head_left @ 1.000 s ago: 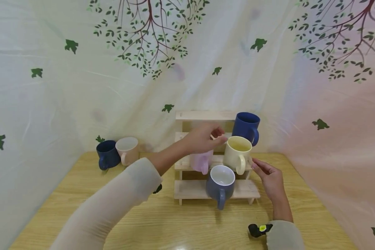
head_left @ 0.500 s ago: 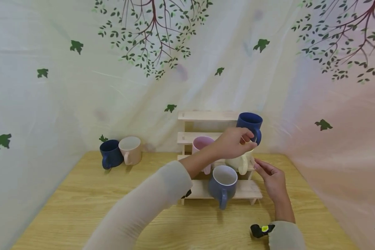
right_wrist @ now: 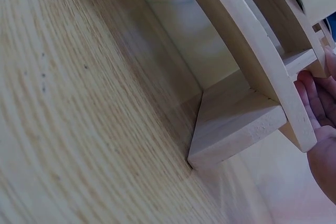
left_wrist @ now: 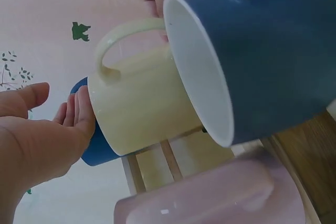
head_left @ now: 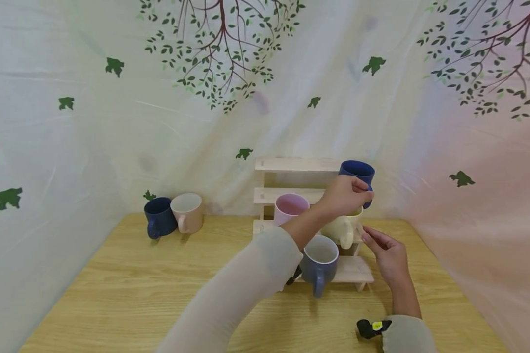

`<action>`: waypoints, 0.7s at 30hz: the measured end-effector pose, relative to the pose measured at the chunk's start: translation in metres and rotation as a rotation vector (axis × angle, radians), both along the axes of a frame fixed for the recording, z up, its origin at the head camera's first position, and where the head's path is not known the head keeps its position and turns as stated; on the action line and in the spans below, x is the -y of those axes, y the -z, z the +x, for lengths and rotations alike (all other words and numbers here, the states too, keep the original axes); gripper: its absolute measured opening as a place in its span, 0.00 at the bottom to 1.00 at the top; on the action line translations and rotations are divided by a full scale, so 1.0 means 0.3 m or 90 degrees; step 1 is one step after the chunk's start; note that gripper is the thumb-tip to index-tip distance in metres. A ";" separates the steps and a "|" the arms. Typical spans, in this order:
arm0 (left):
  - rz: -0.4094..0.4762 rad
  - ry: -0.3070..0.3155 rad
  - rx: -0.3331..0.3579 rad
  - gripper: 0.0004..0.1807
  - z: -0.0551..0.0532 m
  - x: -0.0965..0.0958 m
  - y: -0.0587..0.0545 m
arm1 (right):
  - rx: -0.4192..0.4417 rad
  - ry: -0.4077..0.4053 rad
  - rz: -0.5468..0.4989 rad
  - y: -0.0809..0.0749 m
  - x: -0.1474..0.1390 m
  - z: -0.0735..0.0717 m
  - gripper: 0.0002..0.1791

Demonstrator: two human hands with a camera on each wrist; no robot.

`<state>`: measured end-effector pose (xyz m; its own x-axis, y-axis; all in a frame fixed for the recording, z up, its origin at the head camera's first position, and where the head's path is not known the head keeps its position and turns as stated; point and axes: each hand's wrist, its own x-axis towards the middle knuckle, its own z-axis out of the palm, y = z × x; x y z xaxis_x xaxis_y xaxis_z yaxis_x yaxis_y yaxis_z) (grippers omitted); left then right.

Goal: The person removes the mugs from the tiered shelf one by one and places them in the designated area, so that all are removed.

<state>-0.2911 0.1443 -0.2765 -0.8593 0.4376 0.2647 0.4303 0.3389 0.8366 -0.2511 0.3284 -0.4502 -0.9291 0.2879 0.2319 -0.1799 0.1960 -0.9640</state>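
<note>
My left hand (head_left: 346,195) reaches over the cream mug (head_left: 334,229) at the front of the blue mug (head_left: 355,169) high on a tiered wooden rack (head_left: 355,269). In the left wrist view its thumb stands apart from relaxed fingers (left_wrist: 73,111), which lie close to the blue mug (left_wrist: 100,148); contact is hard to tell. My right hand (head_left: 390,257) pinches the right end of the tier under the cream mug; in the right wrist view its fingers (right_wrist: 312,95) curl at the board's end. A pink mug (head_left: 287,208) and a grey-blue mug (head_left: 319,269) stand on lower tiers.
A navy mug (head_left: 160,218) and a pale pink mug (head_left: 188,213) stand side by side at the back left of the wooden table (head_left: 115,294). A leaf-patterned curtain (head_left: 194,127) hangs behind. My left forearm crosses in front of the rack.
My left hand has moved right, from above the pink mug and past the cream mug to the blue mug. The right hand stays at the rack's edge. The view has shifted slightly.
</note>
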 end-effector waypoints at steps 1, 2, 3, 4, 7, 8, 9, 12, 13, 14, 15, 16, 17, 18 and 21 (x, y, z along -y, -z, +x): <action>0.017 -0.010 0.024 0.11 0.003 -0.007 -0.002 | -0.002 -0.001 -0.002 0.000 0.000 0.000 0.25; 0.037 -0.019 0.049 0.10 0.007 -0.012 -0.004 | -0.003 -0.001 -0.002 0.001 -0.001 0.000 0.25; 0.057 -0.027 0.073 0.09 0.011 -0.015 -0.007 | -0.003 -0.001 -0.003 0.001 -0.001 0.000 0.25; 0.079 -0.033 0.098 0.09 0.015 -0.018 -0.009 | -0.004 -0.002 -0.004 0.002 -0.002 0.000 0.26; 0.145 -0.044 0.171 0.08 0.022 -0.021 -0.013 | -0.003 -0.001 -0.006 0.002 -0.003 -0.001 0.26; 0.160 -0.049 0.193 0.08 0.023 -0.021 -0.013 | -0.002 0.000 -0.004 0.002 -0.003 -0.001 0.26; 0.180 -0.051 0.213 0.08 0.023 -0.023 -0.012 | -0.002 0.000 -0.006 0.002 -0.003 -0.001 0.26; 0.240 -0.055 0.268 0.07 0.016 -0.031 -0.005 | 0.001 0.002 0.001 0.000 -0.001 0.000 0.26; 0.260 -0.053 0.287 0.06 0.013 -0.035 -0.002 | 0.002 0.002 0.005 0.000 -0.002 0.002 0.27; 0.279 -0.050 0.304 0.06 0.009 -0.040 0.003 | 0.002 0.002 0.004 -0.001 -0.002 0.003 0.27; 0.296 -0.046 0.319 0.05 0.005 -0.044 0.007 | 0.003 0.002 0.002 -0.001 -0.002 0.003 0.27; 0.305 -0.042 0.331 0.05 0.000 -0.047 0.011 | 0.003 0.003 0.005 -0.002 -0.003 0.004 0.27; 0.312 -0.035 0.343 0.05 -0.005 -0.048 0.014 | 0.003 0.003 0.009 -0.002 -0.004 0.004 0.27; 0.316 -0.028 0.353 0.05 -0.010 -0.050 0.018 | 0.003 0.004 0.008 -0.003 -0.003 0.004 0.27; 0.319 0.002 0.373 0.04 -0.024 -0.050 0.023 | 0.002 0.006 0.010 -0.003 -0.004 0.004 0.27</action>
<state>-0.2984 0.1594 -0.2832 -0.9191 0.3883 -0.0667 -0.1307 -0.1408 0.9814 -0.2500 0.3297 -0.4492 -0.9269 0.2936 0.2340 -0.1751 0.2132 -0.9612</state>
